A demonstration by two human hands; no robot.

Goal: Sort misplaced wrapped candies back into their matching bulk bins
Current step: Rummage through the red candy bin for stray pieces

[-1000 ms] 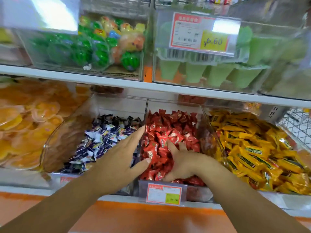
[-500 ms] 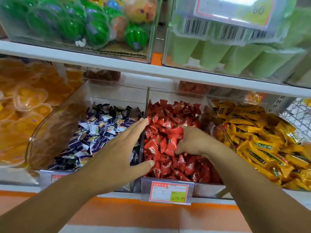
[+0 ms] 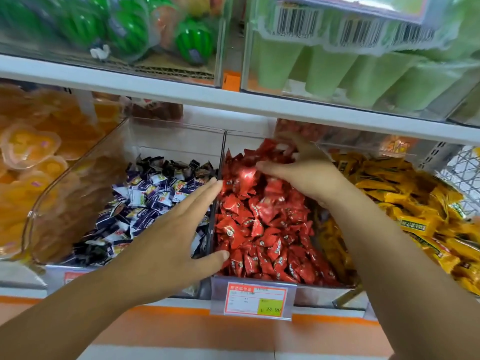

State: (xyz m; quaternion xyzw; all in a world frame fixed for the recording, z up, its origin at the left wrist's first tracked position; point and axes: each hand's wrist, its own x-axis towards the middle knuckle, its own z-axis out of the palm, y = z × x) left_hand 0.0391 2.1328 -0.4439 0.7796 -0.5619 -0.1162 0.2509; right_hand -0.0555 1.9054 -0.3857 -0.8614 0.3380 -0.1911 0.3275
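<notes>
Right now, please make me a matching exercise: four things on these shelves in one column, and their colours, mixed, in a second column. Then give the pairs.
Things
1. candy pile beneath the left hand
2. candy heap at the right hand
3. rightmost candies
4. upper-shelf cups

Colours
a. green
b. red
c. purple and white
d. yellow

Pairs: 1-c, 2-b, 3-d, 4-a

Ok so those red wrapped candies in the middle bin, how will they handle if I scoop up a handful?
The red candies look small and loosely heaped, so probably light and apt to spill from a handful. Their glossy wrappers likely make them slippery; the crimped ends look floppy.
</notes>
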